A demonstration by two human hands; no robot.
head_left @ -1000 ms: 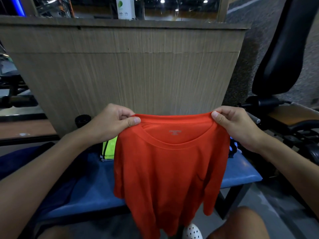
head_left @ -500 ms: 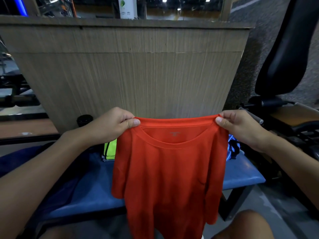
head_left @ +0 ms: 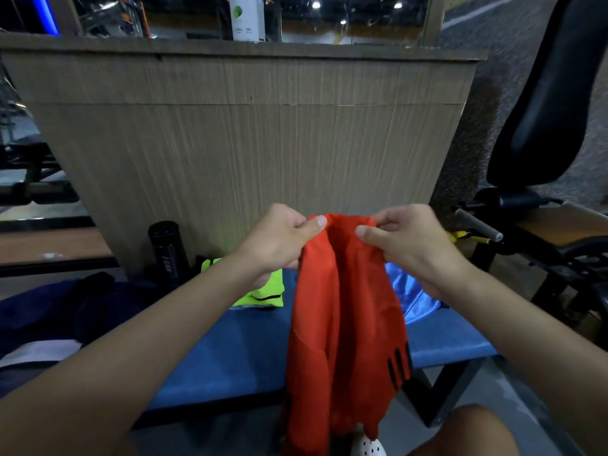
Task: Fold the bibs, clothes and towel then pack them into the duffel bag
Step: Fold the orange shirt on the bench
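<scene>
This is a gym. A blue padded bench [head_left: 250,353] stands before a wood-grain partition [head_left: 246,143]. At right are an exercise machine's black padded backrest [head_left: 543,103] and grey-gripped handle [head_left: 477,225]. A neon-yellow sports bib [head_left: 266,291] lies on the bench.

Blue padded bench [head_left: 250,350] sat on a black frame. Neon yellow-green bib [head_left: 267,295] lay at the back edge, mid-bench. Light blue garment [head_left: 413,296] was crumpled toward the right end. Dark navy bundle [head_left: 98,307] covered the left end. Black bottle [head_left: 167,251] stood upright at the back, base hidden.
</scene>
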